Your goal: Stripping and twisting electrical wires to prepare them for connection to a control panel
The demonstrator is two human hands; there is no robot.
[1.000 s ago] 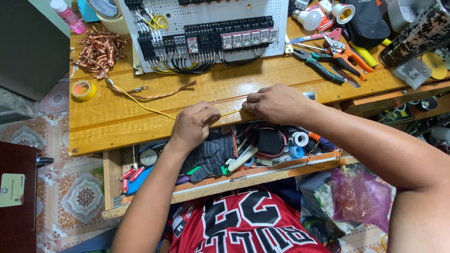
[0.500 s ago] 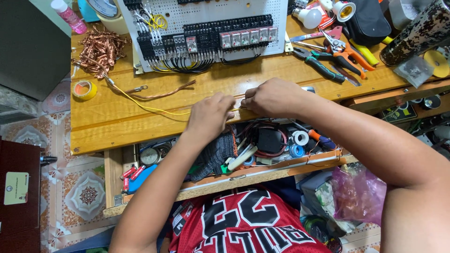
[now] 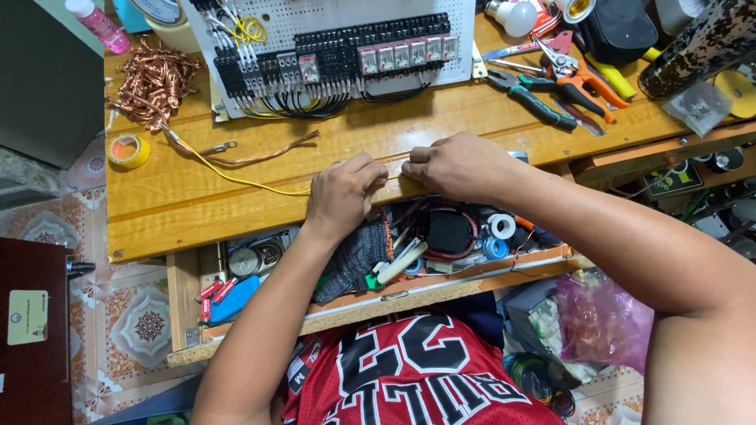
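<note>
A yellow wire [image 3: 236,178] ran rightward across the wooden surface [image 3: 181,212] (from the copper tangle [image 3: 153,79]) into the left hand [image 3: 346,193], its grip pinched on it; the right hand [image 3: 461,165] pinched it just beside.

Pale yellow-green rectangular label [image 3: 27,316] on dark red cabinet, far left; clear plastic packet [image 3: 698,106] right on bench.

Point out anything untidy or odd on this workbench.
A tangled heap of stripped copper wire sprawls at the bench's far left corner, strands trailing toward the yellow wire. The open drawer under both hands is crammed with jumbled tools and tape rolls.
</note>
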